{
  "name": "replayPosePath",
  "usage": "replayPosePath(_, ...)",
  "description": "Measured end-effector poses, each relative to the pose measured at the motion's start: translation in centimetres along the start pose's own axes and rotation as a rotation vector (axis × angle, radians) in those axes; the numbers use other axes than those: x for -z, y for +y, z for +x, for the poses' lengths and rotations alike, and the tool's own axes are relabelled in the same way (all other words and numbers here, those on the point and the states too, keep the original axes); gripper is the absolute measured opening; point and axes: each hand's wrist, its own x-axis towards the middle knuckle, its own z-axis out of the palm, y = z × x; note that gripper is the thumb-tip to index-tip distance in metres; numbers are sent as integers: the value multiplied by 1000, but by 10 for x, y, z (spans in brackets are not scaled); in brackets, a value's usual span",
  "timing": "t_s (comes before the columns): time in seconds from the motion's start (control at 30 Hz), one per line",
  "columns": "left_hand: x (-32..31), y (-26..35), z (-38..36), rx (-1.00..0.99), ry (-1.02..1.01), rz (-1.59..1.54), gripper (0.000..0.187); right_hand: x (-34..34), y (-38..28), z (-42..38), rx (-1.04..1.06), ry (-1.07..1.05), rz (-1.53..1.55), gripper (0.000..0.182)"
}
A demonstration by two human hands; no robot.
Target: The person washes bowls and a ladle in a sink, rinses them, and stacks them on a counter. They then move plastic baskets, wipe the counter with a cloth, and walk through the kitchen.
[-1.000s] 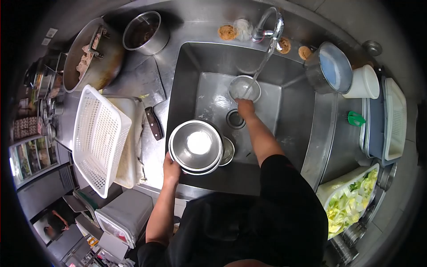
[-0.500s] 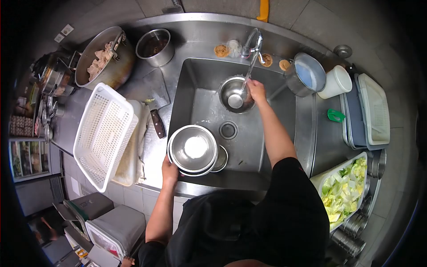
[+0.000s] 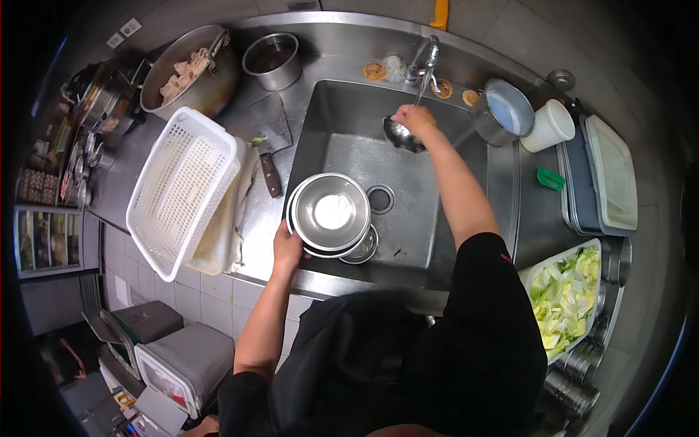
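My right hand (image 3: 416, 121) grips the rim of a small metal bowl (image 3: 400, 135), tipped steeply under the stream from the faucet (image 3: 429, 62). Its inside is mostly turned from me. My left hand (image 3: 288, 247) is closed on the edge of a stack of metal bowls (image 3: 331, 213) at the sink's near left corner; how many are nested is hidden. Partly beneath that stack a round metal container (image 3: 362, 247) stands in the sink (image 3: 411, 233). The drain (image 3: 380, 199) lies to the right of the stack.
Left of the sink are a cleaver (image 3: 270, 173), a white perforated basket (image 3: 186, 182), a large pot (image 3: 191, 76) of pale meat and a smaller pot (image 3: 273, 62). At right stand a metal pot (image 3: 504, 113), a white bucket (image 3: 547, 125) and a tray of cut cabbage (image 3: 568, 302).
My right hand has tipped the small bowl from upright to steeply tilted, and water has left it. My left hand still holds the stack. The whole view has shifted slightly.
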Motion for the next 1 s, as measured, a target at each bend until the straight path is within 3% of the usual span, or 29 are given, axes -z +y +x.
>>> replayPosePath(0.2,6,4,-2,15,10,-26,22,-17,0,-29,-66,-92,179,40)
replayPosePath(0.27,9,7,-2,44,-9,-59,20,-30,12,-39,-178,-272,417,45)
replayPosePath(0.3,11,6,0,43,-9,-58,20,-41,15,-49,-272,-284,688,49)
replayPosePath(0.33,12,5,2,58,-43,-139,21,-52,17,-58,-223,-224,896,46)
replayPosePath(0.4,10,6,4,70,-90,-214,22,-44,2,-87,-284,-300,1231,48)
replayPosePath(0.47,4,13,3,80,-133,-328,23,-48,-14,-110,-295,-190,1409,43)
replayPosePath(0.53,0,29,-3,99,-181,-312,23,-56,-25,-125,-370,-231,1520,38)
replayPosePath(0.6,-5,32,-4,155,-236,-414,22,-68,-37,-136,-279,-426,1872,32)
replayPosePath(0.67,-9,31,-3,159,-300,-369,21,-63,-62,-141,47,-559,2196,30)
replayPosePath(0.7,-12,31,-3,161,-359,-330,20,-77,-71,-134,-354,-522,2430,28)
replayPosePath(0.73,-16,32,-4,162,-362,-324,20,-67,-96,-144,-218,-446,2380,28)
replayPosePath(0.8,-23,31,-9,139,-409,-275,22,-71,-117,-137,-177,-347,2319,29)
replayPosePath(1.0,-19,19,3,20,-178,-134,30,-78,-131,-148,-290,-453,2330,29)
